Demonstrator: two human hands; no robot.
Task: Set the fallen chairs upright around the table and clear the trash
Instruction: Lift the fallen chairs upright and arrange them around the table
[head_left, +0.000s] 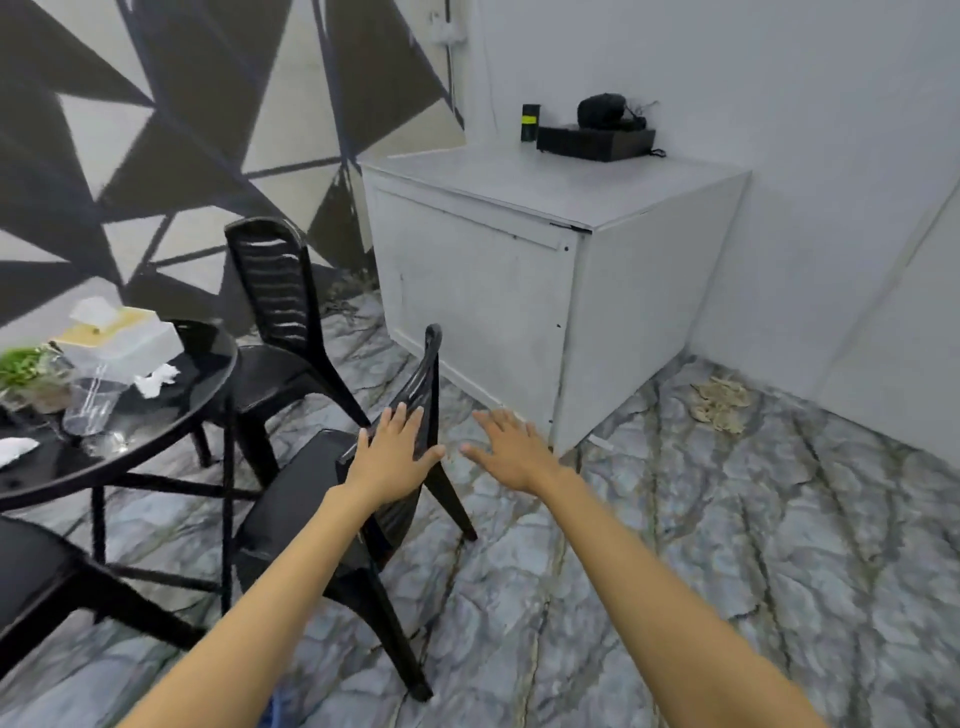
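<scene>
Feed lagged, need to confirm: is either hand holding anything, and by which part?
Nothing is gripped. The left hand lies flat against the near chair's backrest; the right hand hovers beside it, fingers spread.

1. Round table (205, 358) — left part cut off by the frame edge; same w/ the green plant (21, 364) & a white crumpled scrap (15, 449).
2. Bottom-left chair (36, 577) — only seat & legs show.
3. Near chair (306, 493): lower backrest hidden behind the left hand (392, 449); can't tell if they touch.
4. Black lump (602, 109) on the cabinet (519, 291) — too blurry to ID.
5. Tan heap (719, 402) on the floor by the wall: unclear what it is.
</scene>
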